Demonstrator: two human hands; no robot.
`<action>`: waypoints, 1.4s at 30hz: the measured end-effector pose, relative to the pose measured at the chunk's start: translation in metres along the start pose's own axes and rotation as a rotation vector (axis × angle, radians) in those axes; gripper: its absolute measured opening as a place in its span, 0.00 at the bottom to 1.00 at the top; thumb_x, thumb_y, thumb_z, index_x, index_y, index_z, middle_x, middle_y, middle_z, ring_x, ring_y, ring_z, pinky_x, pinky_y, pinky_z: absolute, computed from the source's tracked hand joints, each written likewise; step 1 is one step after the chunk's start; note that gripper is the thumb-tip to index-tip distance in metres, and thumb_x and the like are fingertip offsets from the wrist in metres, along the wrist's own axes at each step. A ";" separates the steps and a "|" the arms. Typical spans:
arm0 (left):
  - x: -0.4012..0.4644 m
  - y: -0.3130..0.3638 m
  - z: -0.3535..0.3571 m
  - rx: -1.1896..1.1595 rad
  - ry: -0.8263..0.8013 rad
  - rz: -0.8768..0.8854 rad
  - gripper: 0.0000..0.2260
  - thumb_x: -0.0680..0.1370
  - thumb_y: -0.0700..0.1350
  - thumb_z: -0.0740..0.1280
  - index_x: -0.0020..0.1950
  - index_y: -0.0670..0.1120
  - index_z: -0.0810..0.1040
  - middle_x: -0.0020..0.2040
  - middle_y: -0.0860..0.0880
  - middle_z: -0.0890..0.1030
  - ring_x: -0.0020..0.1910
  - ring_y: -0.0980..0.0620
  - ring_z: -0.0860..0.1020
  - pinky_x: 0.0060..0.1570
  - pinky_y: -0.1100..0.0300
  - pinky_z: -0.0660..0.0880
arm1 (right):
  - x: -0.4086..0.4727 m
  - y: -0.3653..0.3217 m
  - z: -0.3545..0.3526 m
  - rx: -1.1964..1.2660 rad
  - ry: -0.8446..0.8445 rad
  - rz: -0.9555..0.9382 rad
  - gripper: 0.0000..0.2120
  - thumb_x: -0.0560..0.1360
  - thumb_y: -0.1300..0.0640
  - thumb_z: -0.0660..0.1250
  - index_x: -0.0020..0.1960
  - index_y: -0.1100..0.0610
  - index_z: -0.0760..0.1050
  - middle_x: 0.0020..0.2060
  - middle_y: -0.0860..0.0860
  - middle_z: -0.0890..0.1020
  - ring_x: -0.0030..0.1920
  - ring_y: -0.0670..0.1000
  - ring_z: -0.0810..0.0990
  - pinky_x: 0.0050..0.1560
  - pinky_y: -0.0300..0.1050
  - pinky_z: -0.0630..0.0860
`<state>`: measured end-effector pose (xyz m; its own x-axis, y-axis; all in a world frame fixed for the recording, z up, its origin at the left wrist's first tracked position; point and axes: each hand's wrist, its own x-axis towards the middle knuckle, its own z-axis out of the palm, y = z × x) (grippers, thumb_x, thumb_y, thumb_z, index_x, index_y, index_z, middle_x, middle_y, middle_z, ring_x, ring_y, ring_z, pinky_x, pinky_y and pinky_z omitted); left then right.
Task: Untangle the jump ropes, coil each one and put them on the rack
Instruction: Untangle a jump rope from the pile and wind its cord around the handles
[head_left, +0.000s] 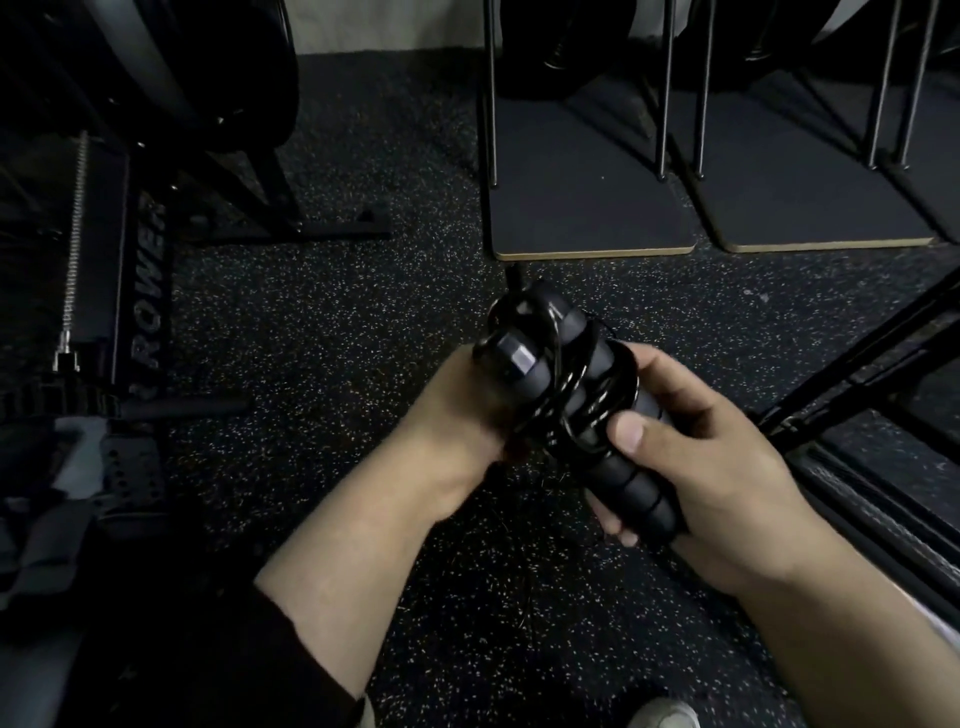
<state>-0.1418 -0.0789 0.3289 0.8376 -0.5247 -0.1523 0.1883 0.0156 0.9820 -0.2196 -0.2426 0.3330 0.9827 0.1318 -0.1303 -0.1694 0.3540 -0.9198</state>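
Note:
A black jump rope (569, 395) is held at mid frame, its two ribbed black handles side by side and its thin cord wound in loops around them. My right hand (711, 457) grips the lower handle, thumb pressed on the cord loops. My left hand (457, 415) holds the other side of the bundle from behind; its fingers are hidden by the handles. Thin strands of cord hang below the bundle toward the floor (524, 519), hard to make out in the dark.
Speckled black rubber floor (322, 332) lies all around. A rowing machine (140, 291) stands at left. Two dark platforms with metal uprights (587, 208) sit ahead. Black frame bars (852, 374) slant across the right. A shoe tip (665, 714) shows at the bottom.

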 end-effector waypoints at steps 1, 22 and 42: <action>0.000 -0.004 0.004 0.057 0.057 0.011 0.13 0.81 0.47 0.70 0.36 0.55 0.85 0.36 0.56 0.84 0.37 0.61 0.81 0.37 0.65 0.77 | 0.002 0.000 0.001 0.000 0.061 -0.005 0.30 0.63 0.47 0.84 0.62 0.49 0.78 0.37 0.56 0.83 0.25 0.56 0.78 0.25 0.43 0.75; -0.003 0.017 0.006 1.327 -0.133 -0.021 0.11 0.83 0.56 0.63 0.50 0.54 0.82 0.37 0.54 0.79 0.34 0.55 0.75 0.34 0.56 0.73 | 0.011 -0.002 -0.017 -0.941 0.594 0.006 0.23 0.69 0.38 0.76 0.60 0.34 0.71 0.46 0.38 0.82 0.44 0.39 0.81 0.40 0.42 0.78; -0.001 0.032 -0.033 0.491 -0.208 0.084 0.15 0.66 0.63 0.76 0.37 0.53 0.80 0.31 0.54 0.77 0.30 0.59 0.73 0.31 0.61 0.70 | -0.011 -0.020 -0.007 -0.272 -0.267 0.212 0.17 0.68 0.53 0.81 0.56 0.45 0.84 0.46 0.55 0.88 0.39 0.52 0.86 0.37 0.48 0.84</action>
<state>-0.1199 -0.0491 0.3568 0.7110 -0.6968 -0.0943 -0.1784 -0.3085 0.9343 -0.2265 -0.2579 0.3502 0.8682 0.4231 -0.2592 -0.3042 0.0411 -0.9517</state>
